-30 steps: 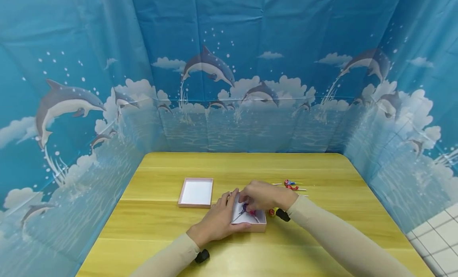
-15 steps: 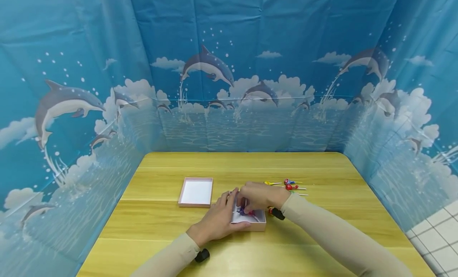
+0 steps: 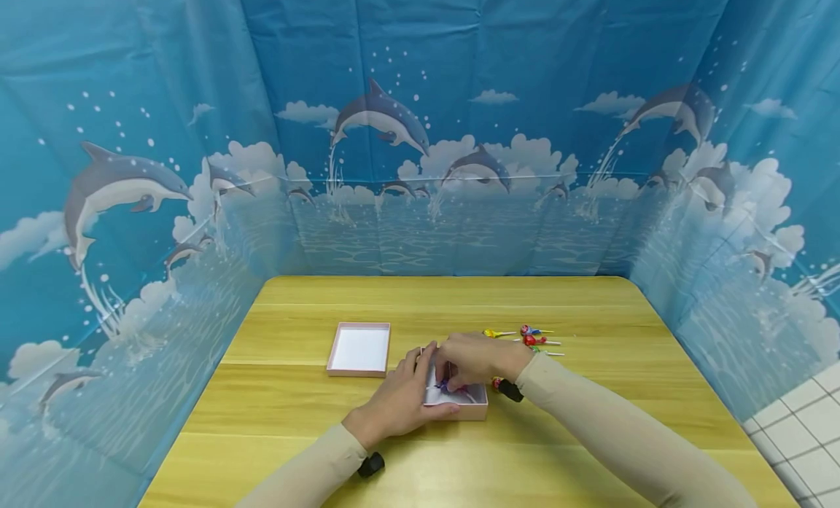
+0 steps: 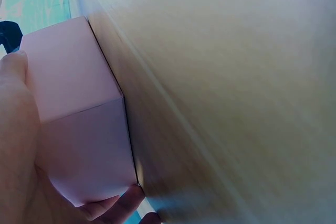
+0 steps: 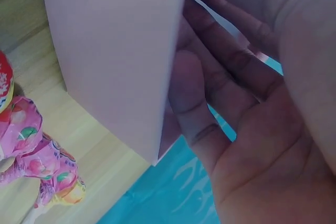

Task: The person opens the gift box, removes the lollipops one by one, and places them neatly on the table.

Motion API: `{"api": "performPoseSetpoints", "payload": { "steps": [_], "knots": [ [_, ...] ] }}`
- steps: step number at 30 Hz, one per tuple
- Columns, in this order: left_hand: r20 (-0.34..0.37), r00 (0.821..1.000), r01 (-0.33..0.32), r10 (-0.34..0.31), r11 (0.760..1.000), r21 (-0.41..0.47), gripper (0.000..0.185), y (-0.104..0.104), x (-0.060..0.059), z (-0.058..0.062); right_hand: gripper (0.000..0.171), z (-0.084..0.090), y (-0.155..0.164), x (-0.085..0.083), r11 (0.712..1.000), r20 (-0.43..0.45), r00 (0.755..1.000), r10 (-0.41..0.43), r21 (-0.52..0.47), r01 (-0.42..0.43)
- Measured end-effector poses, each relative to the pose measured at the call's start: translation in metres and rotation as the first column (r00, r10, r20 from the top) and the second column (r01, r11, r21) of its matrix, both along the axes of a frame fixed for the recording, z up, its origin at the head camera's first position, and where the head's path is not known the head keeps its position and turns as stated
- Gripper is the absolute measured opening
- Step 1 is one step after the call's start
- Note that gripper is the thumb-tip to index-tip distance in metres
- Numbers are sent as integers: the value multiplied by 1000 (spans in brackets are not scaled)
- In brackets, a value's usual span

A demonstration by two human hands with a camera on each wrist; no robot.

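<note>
Wooden counter (image 3: 590, 311) in front of me, pale yellow w/ grain lines. Empty pink lid or tray (image 3: 360, 349), white inside, sits left of centre. Few loose lollipops (image 3: 533, 338) lie right of centre, sticks pointing right, well apart from the tray. Blue dolphin backdrop (image 3: 420, 129) w/ clouds wraps round back & both sides. White tiled floor (image 3: 803, 439) at lower right.

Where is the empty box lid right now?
In the head view the lid lies open side up on the table, left of the box that both hands work at, apart from it.
</note>
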State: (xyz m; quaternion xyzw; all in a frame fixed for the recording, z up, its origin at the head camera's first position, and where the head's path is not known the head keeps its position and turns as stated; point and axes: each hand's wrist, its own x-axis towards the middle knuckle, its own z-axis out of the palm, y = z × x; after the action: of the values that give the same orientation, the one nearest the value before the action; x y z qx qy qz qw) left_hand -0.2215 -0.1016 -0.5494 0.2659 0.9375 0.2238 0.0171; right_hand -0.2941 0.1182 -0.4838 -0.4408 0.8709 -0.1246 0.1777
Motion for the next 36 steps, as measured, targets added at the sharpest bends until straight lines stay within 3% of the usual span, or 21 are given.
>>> {"api": "performPoseSetpoints", "payload": {
  "steps": [25,33,36],
  "knots": [
    [-10,1000,-25,24,999,-35,122,2,1,-1,11,6,13,3,989,64,997,36,-144,-27],
    [-21,999,-24,23,999,-27,120,3,1,-1,27,8,21,6,969,-2,997,83,-234,-81],
    [-28,999,-26,25,999,-26,120,3,1,-1,23,11,25,7,964,-17,996,82,-251,-84]
  ]
}}
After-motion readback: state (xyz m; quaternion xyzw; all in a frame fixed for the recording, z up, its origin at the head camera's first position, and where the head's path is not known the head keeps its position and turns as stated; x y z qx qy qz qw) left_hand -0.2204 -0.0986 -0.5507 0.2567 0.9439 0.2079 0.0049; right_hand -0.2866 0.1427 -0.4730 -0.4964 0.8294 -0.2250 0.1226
